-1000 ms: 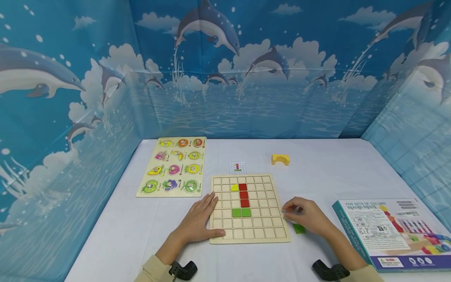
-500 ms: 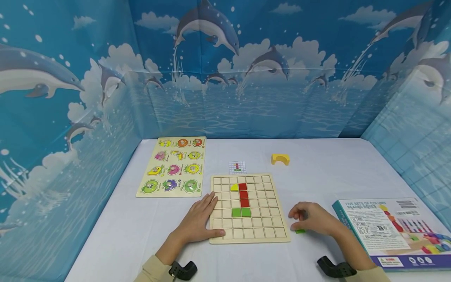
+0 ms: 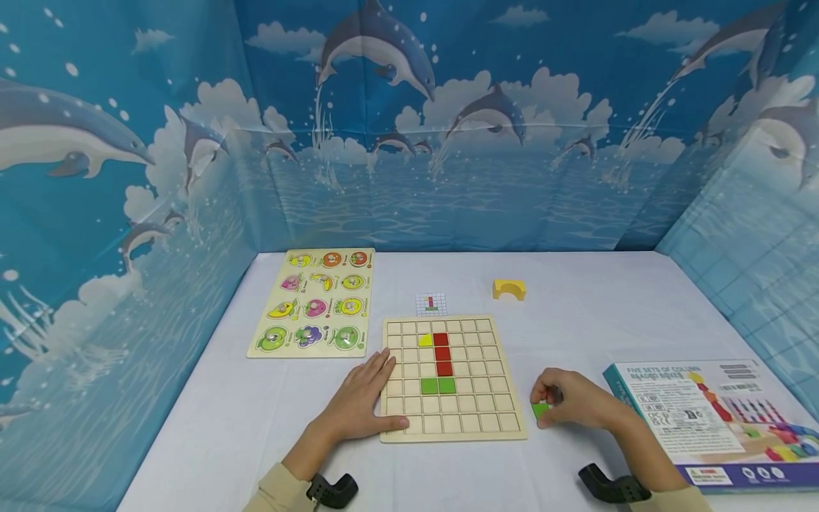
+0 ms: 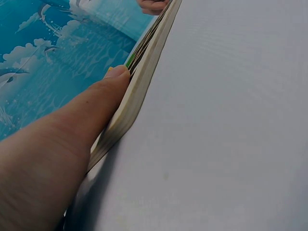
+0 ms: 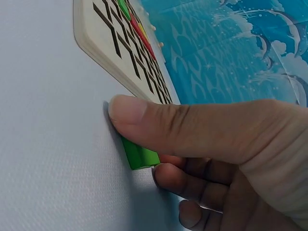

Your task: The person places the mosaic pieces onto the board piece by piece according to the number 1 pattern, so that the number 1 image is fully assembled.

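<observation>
My left hand (image 3: 360, 400) lies on the left edge of the wooden grid board (image 3: 470, 425), fingers spread and thumb along its lower left part. In the left wrist view, the thumb (image 4: 96, 103) presses at the board's rim. Set in the grid are a yellow piece with a curved edge (image 3: 426, 341), several red square tiles (image 3: 443, 353) in a column and two green square tiles (image 3: 438, 386). Right of the board, my right hand (image 3: 576, 402) pinches a loose green square tile (image 5: 139, 156) between thumb and fingers, low over the white cloth.
A small pattern card (image 3: 431, 304) lies just behind the board. At the back left is a fruit puzzle board (image 3: 313, 299), and a yellow arch block (image 3: 509, 289) stands at the back right. A toy box (image 3: 710, 427) lies at the right, beyond my right forearm.
My right hand has moved right and slightly down from the board's right edge to the loose green tile, and its fingers have closed on it. The left hand stays where it was.
</observation>
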The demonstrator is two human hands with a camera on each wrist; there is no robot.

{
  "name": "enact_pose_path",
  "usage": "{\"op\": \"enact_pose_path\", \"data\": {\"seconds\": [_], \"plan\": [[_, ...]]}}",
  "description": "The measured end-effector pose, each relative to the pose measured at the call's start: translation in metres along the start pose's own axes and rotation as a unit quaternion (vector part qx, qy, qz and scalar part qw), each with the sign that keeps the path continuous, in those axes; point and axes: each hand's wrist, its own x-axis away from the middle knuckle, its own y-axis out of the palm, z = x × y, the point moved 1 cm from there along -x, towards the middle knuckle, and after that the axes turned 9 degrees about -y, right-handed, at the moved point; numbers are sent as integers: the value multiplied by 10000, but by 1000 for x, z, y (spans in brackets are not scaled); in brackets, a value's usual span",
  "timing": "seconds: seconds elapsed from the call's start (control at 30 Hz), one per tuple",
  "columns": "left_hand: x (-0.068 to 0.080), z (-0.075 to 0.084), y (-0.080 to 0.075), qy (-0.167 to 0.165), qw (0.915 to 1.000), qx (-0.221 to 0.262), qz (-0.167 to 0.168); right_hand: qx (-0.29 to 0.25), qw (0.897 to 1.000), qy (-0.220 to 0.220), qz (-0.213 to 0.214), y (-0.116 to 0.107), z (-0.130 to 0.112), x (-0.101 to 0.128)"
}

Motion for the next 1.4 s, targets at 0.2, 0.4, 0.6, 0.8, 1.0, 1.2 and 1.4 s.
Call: {"op": "enact_pose_path", "data": {"seconds": [0.2, 0.4, 0.6, 0.8, 1.0, 1.2, 1.4], "plan": [[0, -1, 0, 36, 10000, -13, 32, 105, 9999, -20, 61, 3, 2, -2], [0, 0, 0, 14, 10000, 9, 27, 161, 9992, -53, 348, 7, 1, -5], [1, 1, -1, 72, 10000, -3, 65, 34, 9983, -85, 572, 11, 1, -6], [1, 1, -1, 31, 10000, 23, 27, -179, 9970, 112, 748, 14, 3, -8], [1, 0, 0, 32, 10000, 5, 50, -533, 9940, 207, 932, 17, 3, -11], [1, 0, 1, 66, 9999, 22, 78, -929, 9904, 51, 1026, 18, -2, -12], [1, 1, -2, 65, 9999, 28, 74, -1187, 9858, 147, 1175, 20, -8, -15]]}}
